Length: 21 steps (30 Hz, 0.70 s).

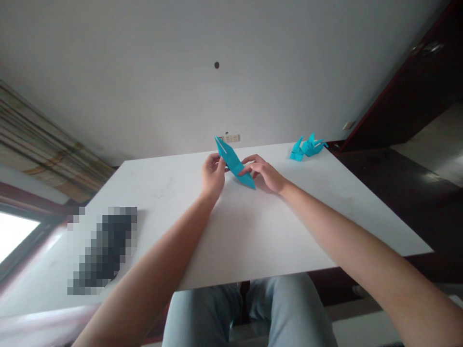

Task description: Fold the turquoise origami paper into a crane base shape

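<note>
A long, narrow piece of folded turquoise origami paper [233, 161] stands tilted above the white table [162, 193], its pointed ends toward the wall and toward me. My left hand [213, 176] grips it from the left, with the fingers curled around its upper half. My right hand [262, 173] pinches its middle from the right. A finished turquoise origami figure [307, 148] rests near the far table edge, to the right of my hands and apart from them.
A pixelated, obscured object [103, 250] lies on the table's left side. A wall socket strip [231, 138] sits behind the far edge. A curtain [43, 149] and window [14, 236] are at left, a dark floor at right, and my jeans-covered knees [246, 313] below the near edge.
</note>
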Tool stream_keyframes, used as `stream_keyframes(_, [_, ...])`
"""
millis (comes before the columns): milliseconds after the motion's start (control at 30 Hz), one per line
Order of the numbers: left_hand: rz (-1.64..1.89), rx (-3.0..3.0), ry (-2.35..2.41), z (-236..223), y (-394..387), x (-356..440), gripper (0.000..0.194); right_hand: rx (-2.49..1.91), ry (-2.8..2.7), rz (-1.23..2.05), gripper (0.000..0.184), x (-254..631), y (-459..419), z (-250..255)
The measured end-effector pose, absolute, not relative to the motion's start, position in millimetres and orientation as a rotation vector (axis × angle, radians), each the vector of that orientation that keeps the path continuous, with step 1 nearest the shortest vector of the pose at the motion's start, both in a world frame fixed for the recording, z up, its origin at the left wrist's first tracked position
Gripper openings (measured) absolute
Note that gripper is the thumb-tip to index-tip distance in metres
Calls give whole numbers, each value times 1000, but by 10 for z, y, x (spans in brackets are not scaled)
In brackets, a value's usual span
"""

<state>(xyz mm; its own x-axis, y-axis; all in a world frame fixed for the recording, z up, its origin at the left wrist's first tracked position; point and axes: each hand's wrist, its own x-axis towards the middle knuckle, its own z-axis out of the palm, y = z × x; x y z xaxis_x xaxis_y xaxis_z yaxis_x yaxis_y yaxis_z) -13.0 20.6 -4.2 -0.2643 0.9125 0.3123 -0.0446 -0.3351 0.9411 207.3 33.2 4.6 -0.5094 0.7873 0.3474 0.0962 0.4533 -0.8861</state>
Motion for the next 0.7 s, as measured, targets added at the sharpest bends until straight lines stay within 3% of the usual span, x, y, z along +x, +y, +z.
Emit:
stream_keyframes(167, [1655, 1216, 982, -2, 178, -128, 49, -768, -1780, 1004, 44, 2013, 361, 0])
stream_keyframes(333, [1615, 1102, 834, 20, 120, -81, 57, -678, -1596, 1167, 61, 1999, 355, 21])
stream_keyframes(467, [1576, 1114, 831, 48, 72, -70, 59, -657, -1611, 1291, 63, 1999, 361, 17])
stream_keyframes(700, [1488, 1198, 859, 42, 42, -4, 62, -671, -1655, 1209, 44, 1995, 356, 19])
